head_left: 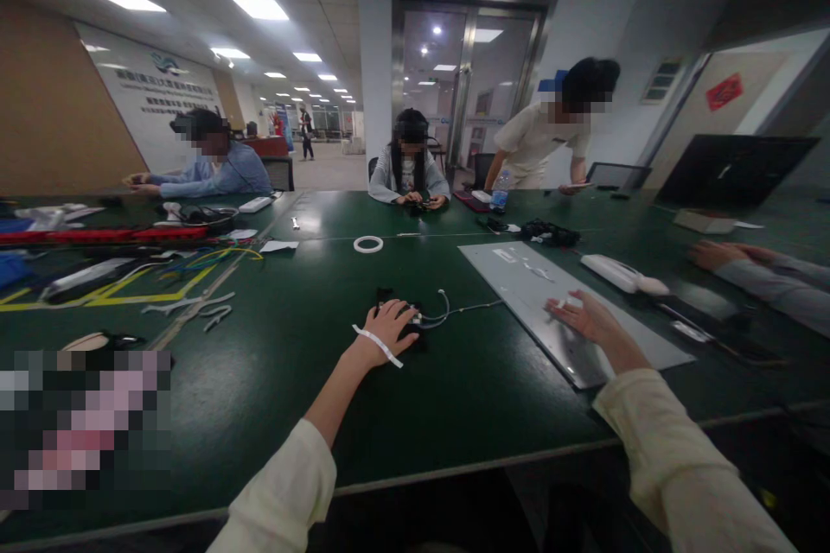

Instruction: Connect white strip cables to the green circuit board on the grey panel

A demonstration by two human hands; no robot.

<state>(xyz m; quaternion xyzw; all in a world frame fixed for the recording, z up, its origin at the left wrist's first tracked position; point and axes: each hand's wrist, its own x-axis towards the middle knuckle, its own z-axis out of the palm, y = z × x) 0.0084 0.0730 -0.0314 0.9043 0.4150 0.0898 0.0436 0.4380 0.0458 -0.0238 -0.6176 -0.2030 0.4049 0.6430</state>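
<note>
Fingers of the left hand (389, 328) drape over a dark wired device (384, 297) beneath them, gripping or merely resting I cannot tell; those of the right hand (591, 320), half curled above a grey panel (522, 294), have a small white piece (571, 301) at their tips. Likely a steadying step, so the next move calls for precise right fingertips.

A ring (367, 251) lies left of the panel (526, 298), while a cable bundle (550, 233) and a bottle (500, 192) sit behind the panel.
</note>
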